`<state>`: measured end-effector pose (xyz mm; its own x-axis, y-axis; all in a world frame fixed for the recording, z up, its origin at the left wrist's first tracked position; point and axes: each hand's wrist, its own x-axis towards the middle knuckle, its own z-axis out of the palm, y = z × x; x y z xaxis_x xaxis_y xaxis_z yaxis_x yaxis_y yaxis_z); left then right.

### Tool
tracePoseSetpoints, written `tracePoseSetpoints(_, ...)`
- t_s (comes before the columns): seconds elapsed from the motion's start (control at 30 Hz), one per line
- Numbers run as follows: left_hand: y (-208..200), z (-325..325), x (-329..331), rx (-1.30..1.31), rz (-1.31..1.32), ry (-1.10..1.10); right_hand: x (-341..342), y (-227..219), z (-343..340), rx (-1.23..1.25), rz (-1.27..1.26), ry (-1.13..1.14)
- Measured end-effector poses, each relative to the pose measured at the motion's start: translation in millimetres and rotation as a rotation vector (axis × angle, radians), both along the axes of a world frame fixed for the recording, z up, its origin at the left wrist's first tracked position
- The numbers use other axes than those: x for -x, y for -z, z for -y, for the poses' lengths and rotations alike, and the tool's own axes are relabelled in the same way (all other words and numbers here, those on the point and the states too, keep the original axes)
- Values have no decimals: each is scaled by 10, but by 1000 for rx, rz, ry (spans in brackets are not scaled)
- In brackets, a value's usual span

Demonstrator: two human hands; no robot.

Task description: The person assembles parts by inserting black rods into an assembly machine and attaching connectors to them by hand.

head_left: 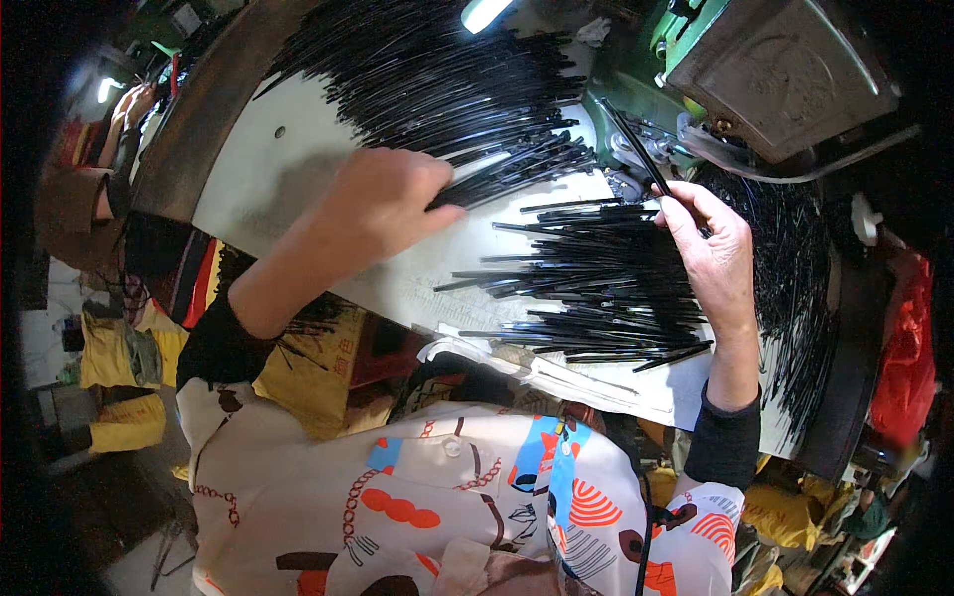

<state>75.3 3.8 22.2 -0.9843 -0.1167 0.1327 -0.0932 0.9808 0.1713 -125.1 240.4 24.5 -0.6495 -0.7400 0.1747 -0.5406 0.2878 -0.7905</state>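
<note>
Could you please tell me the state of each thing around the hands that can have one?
Black rod: slanted, gripped in the right hand.
Right hand: closed on that rod.
Left hand: open, thumb held apart, blurred.
Upper rods: heaped, mostly lying the same way.
Lower rods: roughly side by side, ends uneven.
Lamp: lit.
Machine: running or stopped, cannot tell.

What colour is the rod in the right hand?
The rod in the right hand is black, seen in the head view.
</note>
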Motion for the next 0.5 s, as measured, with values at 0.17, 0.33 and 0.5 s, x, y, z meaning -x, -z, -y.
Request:
tracePoseSetpoints(0.17,-93,-130,159,-102,130,-15,18,43,-15,67,196,-14)
tracePoseSetpoints(0.33,38,-99,256,-79,-171,102,57,-27,-54,-30,347,-65)
tracePoseSetpoints(0.5,-2,-168,390,-34,-71,111,42,-68,-51,12,529,-105)
